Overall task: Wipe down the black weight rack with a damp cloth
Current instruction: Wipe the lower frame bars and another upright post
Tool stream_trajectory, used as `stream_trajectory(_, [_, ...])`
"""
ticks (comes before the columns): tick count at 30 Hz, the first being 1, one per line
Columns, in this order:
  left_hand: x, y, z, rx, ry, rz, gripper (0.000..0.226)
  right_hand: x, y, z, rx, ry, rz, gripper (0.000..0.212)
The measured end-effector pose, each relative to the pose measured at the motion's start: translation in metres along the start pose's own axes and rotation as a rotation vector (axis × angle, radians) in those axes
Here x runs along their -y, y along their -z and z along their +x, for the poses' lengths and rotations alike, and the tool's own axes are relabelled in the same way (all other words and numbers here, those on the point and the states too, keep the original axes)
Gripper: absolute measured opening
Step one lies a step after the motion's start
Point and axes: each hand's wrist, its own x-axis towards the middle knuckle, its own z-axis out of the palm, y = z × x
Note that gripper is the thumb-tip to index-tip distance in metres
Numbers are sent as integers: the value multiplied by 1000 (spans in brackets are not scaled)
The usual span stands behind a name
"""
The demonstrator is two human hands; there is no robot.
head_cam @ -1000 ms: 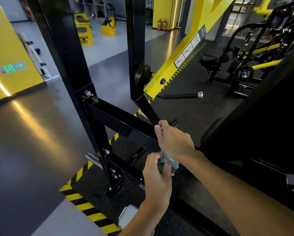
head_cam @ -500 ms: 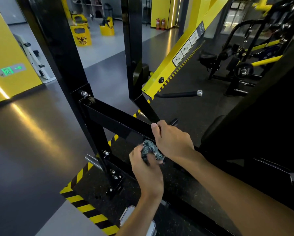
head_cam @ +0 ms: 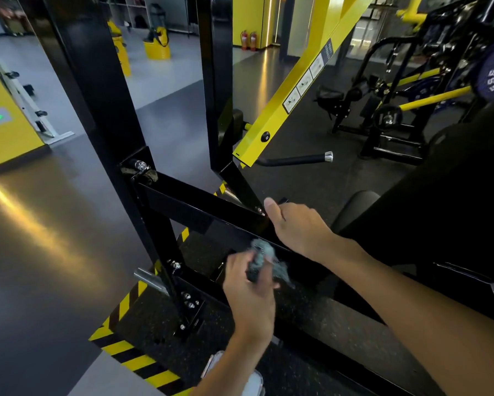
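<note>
The black weight rack [head_cam: 183, 204] fills the middle of the view, with a tall upright on the left and a cross beam slanting down to the right. My left hand [head_cam: 248, 292] grips a bunched grey cloth [head_cam: 264, 258] and holds it against the underside of that beam. My right hand [head_cam: 300, 227] rests on top of the beam just above, thumb pointing up, fingers curled over the far edge and hidden behind it.
A yellow slanted machine arm [head_cam: 297, 90] with a black handle [head_cam: 297, 160] stands behind the rack. Yellow-and-black hazard tape [head_cam: 137, 358] edges the rubber mat. More gym machines [head_cam: 397, 110] stand at the right; a black padded part [head_cam: 440, 195] is beside my right arm.
My left hand has taken the cloth from under my right hand and moved it left and up along the beam. My right hand stayed on the beam.
</note>
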Motion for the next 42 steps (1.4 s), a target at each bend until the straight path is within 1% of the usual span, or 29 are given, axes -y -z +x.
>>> stream_trajectory(2, [3,2,-1,43,14,-7,12,12,1,16,9,49,103,52])
stream_trajectory(4, [9,6,11,-31,91,-33,10,16,-7,24,72,63,169,48])
stream_trajectory(6, [10,10,19,-95,215,-46,10,14,-19,24,86,19,111,45])
stream_trajectory(7, [11,10,18,-89,262,-39,11,14,-22,23,75,4,68,44])
stream_trajectory(10, [12,10,11,-5,313,-30,14,16,-23,23,42,2,45,43])
stream_trajectory(14, [15,19,30,-93,385,-55,10,17,-23,21,28,13,27,44])
stream_trajectory(16, [9,21,28,-43,361,-51,11,18,-23,21,30,16,21,43])
stream_trajectory(18, [1,23,28,24,223,-41,13,17,-23,22,42,9,19,41])
stream_trajectory(19, [-1,26,35,16,173,-46,13,15,-23,23,60,-1,22,40])
stream_trajectory(20, [-1,30,47,-24,164,-54,12,13,-23,24,85,-9,32,38])
stream_trajectory(21, [0,34,61,-79,187,-56,12,12,-22,26,107,-13,50,36])
stream_trajectory(23, [-2,39,76,-151,246,-25,21,17,-19,34,106,6,112,30])
stream_trajectory(24, [-3,38,72,-128,234,-18,21,23,-18,39,81,25,147,31])
stream_trajectory(25, [-5,36,64,-71,204,-29,15,30,-18,46,59,41,178,35])
stream_trajectory(26, [-7,33,54,-11,182,-34,10,39,-18,52,56,55,209,37])
stream_trajectory(27, [-10,32,49,19,166,-27,9,47,-20,56,68,63,221,38])
stream_trajectory(29, [-2,34,57,-20,180,-31,8,56,-28,61,89,71,158,39])
stream_trajectory(31, [2,41,75,-111,237,-45,7,58,-34,59,67,72,15,38])
stream_trajectory(33, [3,42,74,-111,271,-20,7,57,-36,57,41,87,-43,36])
stream_trajectory(36, [6,40,61,-33,315,-13,13,58,-37,56,19,97,-60,36])
stream_trajectory(39, [14,47,75,-114,422,-49,6,58,-36,57,34,72,-18,39])
stream_trajectory(40, [13,48,78,-118,431,-52,6,59,-34,59,44,59,11,39])
stream_trajectory(42, [3,46,73,-42,368,-57,6,65,-32,65,25,61,58,39])
